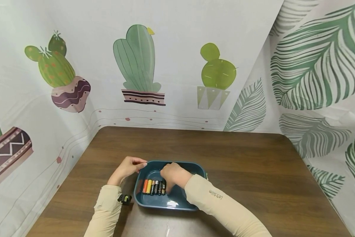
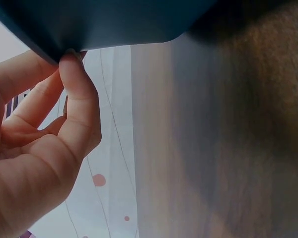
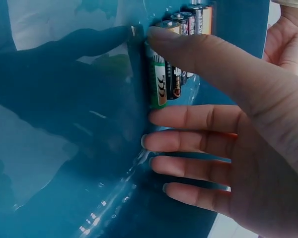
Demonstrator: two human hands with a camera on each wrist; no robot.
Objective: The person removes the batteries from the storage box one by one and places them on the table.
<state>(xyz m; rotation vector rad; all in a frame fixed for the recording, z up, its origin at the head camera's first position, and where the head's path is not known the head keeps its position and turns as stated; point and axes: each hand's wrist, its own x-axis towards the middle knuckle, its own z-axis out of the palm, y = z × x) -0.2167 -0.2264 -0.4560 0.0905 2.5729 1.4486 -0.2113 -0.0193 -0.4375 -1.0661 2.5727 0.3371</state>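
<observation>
A dark blue rectangular plastic tub (image 1: 181, 208) stands on the table. Inside it, several batteries lie side by side in a row: an orange battery (image 1: 145, 186) at the left end, a yellow battery (image 1: 149, 186) beside it, then darker ones. My left hand (image 1: 127, 169) pinches the tub's far left corner between thumb and fingers, seen from below in the left wrist view. My right hand (image 1: 173, 173) reaches into the tub at the row's right end. In the right wrist view its thumb and index finger hold a green-and-white battery (image 3: 159, 87) by its two ends, against a black battery (image 3: 174, 82).
The brown wooden table (image 1: 239, 164) extends around the tub. Behind it hangs a white cloth (image 1: 180, 65) printed with cacti and leaves. A black band (image 1: 125, 198) sits on the left wrist. Light reflects off the tub's glossy floor.
</observation>
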